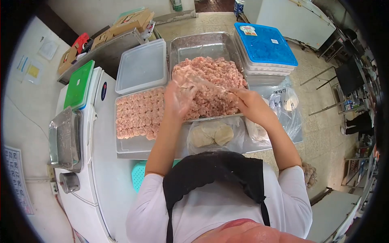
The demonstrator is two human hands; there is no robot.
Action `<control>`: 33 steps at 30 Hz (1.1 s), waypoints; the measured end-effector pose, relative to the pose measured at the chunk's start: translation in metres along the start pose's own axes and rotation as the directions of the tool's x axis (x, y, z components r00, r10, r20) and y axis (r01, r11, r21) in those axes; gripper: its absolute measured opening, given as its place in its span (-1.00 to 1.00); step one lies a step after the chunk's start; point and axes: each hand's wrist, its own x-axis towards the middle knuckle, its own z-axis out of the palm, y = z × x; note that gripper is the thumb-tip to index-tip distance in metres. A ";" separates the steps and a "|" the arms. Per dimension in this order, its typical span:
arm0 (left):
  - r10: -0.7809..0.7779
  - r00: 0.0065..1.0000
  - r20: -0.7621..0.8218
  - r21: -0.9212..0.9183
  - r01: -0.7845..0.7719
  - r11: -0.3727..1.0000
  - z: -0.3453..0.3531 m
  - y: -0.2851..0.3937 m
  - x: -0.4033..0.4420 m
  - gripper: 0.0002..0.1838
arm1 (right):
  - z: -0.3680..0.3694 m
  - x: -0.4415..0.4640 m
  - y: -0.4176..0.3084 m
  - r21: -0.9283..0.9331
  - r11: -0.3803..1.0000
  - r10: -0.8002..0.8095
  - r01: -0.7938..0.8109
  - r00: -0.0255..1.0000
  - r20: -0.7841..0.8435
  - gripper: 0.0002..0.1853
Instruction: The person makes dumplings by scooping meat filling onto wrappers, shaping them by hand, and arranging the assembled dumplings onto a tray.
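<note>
Tray of meat portions [139,115] sat left. Left hand [179,97] was blurred at the ground meat [212,77] in the metal pan [200,52], finger spread unclear; right hand's [253,106] fingers, bunched narrow, were at the meat's right side, contents unclear.

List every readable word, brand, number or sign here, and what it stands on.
Wall calendar: apparently "22" and "29"; other numbers blurred.
Plastic bag: black lettering, not legible.
White appliance: oval badge, too small.
Blue lid: two labels, too small.
Green lid: sticker, too small.
Cardboard box: print too small.
</note>
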 end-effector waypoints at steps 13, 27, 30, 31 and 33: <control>-0.194 0.980 -0.040 0.953 0.096 0.287 0.000 -0.016 0.007 -0.25 | 0.024 -0.007 0.081 -0.189 0.981 0.039 -0.036 0.999 0.015 -0.77; 0.158 0.944 0.290 0.919 -0.229 -0.321 0.046 -0.042 -0.008 -0.16 | 0.001 -0.029 0.116 0.660 0.545 0.157 -0.517 0.836 0.526 -0.61; 0.220 0.938 0.268 0.947 -0.215 -0.239 0.068 -0.044 -0.010 -0.15 | -0.019 -0.024 0.113 0.653 0.616 0.135 -0.441 0.876 0.464 -0.63; 0.243 0.936 0.253 0.958 -0.208 -0.198 0.073 -0.045 -0.010 -0.15 | -0.023 -0.023 0.113 0.634 0.680 0.097 -0.368 0.903 0.419 -0.63; 0.217 0.894 0.392 0.914 -0.351 -0.206 0.071 -0.050 -0.005 -0.20 | -0.029 -0.022 0.109 0.559 0.802 0.031 -0.208 0.951 0.309 -0.65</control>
